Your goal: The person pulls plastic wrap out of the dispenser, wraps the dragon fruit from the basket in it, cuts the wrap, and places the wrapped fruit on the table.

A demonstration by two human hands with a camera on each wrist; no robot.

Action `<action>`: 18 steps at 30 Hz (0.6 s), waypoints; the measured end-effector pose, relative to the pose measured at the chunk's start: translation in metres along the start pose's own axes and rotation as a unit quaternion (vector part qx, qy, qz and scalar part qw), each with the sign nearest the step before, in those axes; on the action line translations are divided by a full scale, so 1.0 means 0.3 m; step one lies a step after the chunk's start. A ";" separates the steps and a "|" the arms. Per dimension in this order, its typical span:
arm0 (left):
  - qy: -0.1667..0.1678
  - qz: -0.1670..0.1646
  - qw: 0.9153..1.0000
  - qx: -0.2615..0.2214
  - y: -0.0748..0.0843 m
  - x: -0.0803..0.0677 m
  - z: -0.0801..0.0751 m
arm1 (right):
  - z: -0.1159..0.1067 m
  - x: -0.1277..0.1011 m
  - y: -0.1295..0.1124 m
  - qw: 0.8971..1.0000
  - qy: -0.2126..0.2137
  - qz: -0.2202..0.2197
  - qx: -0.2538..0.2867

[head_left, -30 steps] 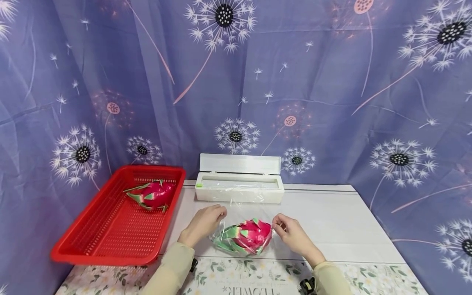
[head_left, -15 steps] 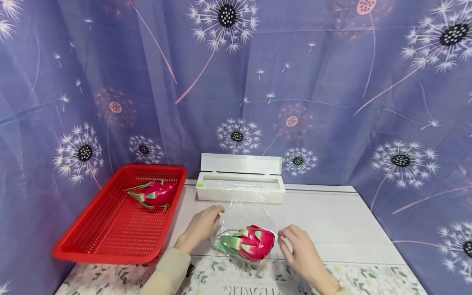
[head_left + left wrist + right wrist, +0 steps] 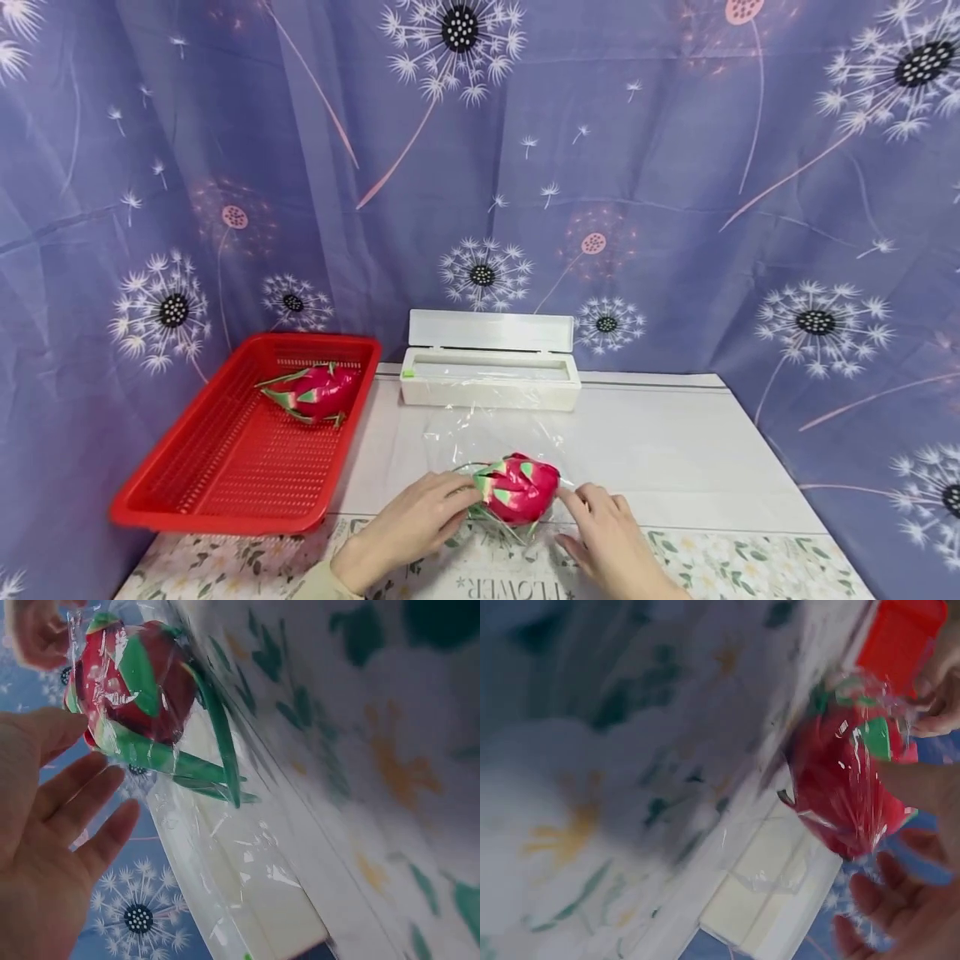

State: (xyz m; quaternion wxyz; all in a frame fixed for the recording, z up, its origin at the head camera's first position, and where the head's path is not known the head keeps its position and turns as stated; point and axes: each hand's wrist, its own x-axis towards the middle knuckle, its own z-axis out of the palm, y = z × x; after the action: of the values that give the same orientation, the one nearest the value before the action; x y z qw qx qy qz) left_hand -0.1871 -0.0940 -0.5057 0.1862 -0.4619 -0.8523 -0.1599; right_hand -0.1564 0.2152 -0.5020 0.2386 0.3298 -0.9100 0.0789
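Note:
A red and green dragon fruit (image 3: 521, 492) wrapped in clear plastic film (image 3: 495, 437) lies near the front of the table between my hands. My left hand (image 3: 420, 517) is at its leafy left end; in the left wrist view the thumb reaches the wrapped fruit (image 3: 139, 686) and the other fingers spread loosely below. At the opposite end is my right hand (image 3: 611, 533). Its thumb lies against the fruit (image 3: 847, 780) in the right wrist view, with the remaining fingers slightly bent and apart. Part of the film stretches from the fruit back toward a white box.
The white film box (image 3: 491, 392) stands behind the fruit with its lid raised. To the left, a red plastic basket (image 3: 322, 492) holds another dragon fruit (image 3: 318, 393). A blue dandelion-print curtain (image 3: 675, 183) encloses the back and sides. A floral cloth (image 3: 757, 562) covers the table's front.
The wrapped fruit has shifted slightly toward me. My left hand has come down from the film's upper left to the fruit's left end; my right hand has moved down at its right.

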 end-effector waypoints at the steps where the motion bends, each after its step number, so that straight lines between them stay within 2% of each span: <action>1: 0.006 0.003 1.000 0.004 -0.001 0.010 0.006 | 0.004 0.002 0.003 1.000 -0.003 0.018 -0.001; 3: 0.010 0.007 1.000 0.019 -0.002 0.036 0.015 | 0.008 0.006 0.012 0.999 -0.002 0.036 0.015; 5: 0.007 0.008 0.999 0.033 0.000 0.056 0.020 | 0.008 0.010 0.020 0.999 0.003 0.028 0.047; 8: -0.003 0.007 0.999 0.047 0.001 0.078 0.023 | -0.001 0.011 0.034 0.995 0.016 -0.019 0.099; 11: -0.018 0.002 0.998 0.054 -0.004 0.077 0.021 | -0.012 0.010 0.045 0.986 0.031 -0.075 0.148; 15: -0.037 -0.008 0.999 0.033 -0.016 0.069 0.015 | -0.016 0.009 0.045 0.973 0.043 -0.130 0.186; 18: -0.050 -0.010 0.999 -0.004 -0.025 0.066 0.007 | -0.015 0.010 0.042 0.968 0.048 -0.142 0.200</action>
State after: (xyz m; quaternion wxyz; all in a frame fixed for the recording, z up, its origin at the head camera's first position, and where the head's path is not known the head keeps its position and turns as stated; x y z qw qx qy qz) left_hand -0.2036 -0.0826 -0.4991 0.1398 -0.4613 -0.8646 -0.1417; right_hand -0.1647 0.2247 -0.4963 0.2196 0.4927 -0.8070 0.2403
